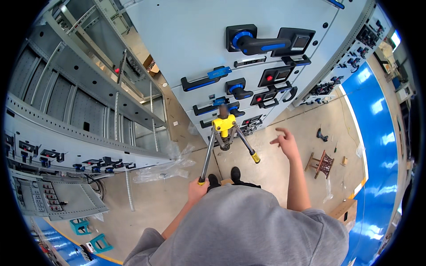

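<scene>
My left hand is closed round the grip of one long metal arm of a two-handled lever riveter. Its yellow head and dark, slightly blurred nose point at the front of a pale grey cabinet; whether the nose touches the cabinet cannot be seen. The other arm slants down to the right, and its yellow-and-black grip is free of any hand. To the right of that grip, my right hand is in the air with fingers apart, holding nothing.
Rotary handles and blue-trimmed pull handles jut from the cabinet. An open cabinet frame stands left, with clear plastic film beside it. On the floor at right lie a cordless drill and a reddish-brown rack. Teal stools stand lower left.
</scene>
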`<state>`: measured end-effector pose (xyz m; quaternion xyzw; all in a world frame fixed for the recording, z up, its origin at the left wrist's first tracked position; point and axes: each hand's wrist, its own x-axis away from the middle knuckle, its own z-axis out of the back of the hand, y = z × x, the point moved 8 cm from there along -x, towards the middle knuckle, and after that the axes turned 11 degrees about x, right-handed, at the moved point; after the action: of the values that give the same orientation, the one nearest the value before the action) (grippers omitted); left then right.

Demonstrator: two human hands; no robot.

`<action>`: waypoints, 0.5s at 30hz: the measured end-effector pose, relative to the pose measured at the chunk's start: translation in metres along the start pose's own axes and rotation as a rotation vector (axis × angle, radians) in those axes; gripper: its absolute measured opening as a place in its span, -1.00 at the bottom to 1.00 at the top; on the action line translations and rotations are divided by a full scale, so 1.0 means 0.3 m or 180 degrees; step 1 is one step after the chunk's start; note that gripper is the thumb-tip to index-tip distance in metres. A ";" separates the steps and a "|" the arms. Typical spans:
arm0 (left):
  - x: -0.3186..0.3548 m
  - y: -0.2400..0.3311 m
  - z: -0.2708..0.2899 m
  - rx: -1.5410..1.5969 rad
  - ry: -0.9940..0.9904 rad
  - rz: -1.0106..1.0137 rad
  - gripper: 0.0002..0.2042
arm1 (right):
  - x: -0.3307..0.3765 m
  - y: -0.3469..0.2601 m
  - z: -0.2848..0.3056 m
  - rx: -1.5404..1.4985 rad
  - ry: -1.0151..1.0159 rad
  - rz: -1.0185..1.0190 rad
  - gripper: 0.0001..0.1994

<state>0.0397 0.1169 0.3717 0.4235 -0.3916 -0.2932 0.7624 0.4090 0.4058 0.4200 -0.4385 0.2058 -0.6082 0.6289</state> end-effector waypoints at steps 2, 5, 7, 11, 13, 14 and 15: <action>0.017 0.061 0.005 0.0122 -0.0116 0.0132 -0.69 | -0.027 -0.141 -0.005 -0.0322 0.0053 0.0345 -0.68; 0.024 0.066 0.011 0.0268 -0.0075 -0.0059 -0.70 | -0.059 -0.343 -0.020 -0.1203 -0.0049 0.0877 -0.69; 0.029 0.061 0.026 0.0198 -0.0123 -0.0062 -0.70 | -0.032 -0.507 -0.028 -0.2234 -0.0134 0.1261 -0.68; 0.066 0.069 0.035 0.0228 -0.0137 -0.0237 -0.69 | 0.038 -0.741 -0.036 -0.2791 -0.0568 0.2023 -0.68; 0.063 0.073 0.035 0.0212 -0.0106 -0.0324 -0.69 | 0.055 -0.802 -0.054 -0.2848 -0.0879 0.2308 -0.69; 0.062 0.068 0.039 0.0197 -0.0067 -0.0352 -0.69 | 0.062 -0.839 -0.084 -0.2799 -0.0763 0.2237 -0.70; 0.059 0.060 0.041 0.0186 -0.0027 -0.0376 -0.69 | 0.080 -0.896 -0.106 -0.2630 -0.0576 0.2349 -0.68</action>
<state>0.0405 0.1064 0.3979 0.4667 -0.3776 -0.3279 0.7295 0.2309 0.4068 0.6254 -0.5977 0.5120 -0.1765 0.5911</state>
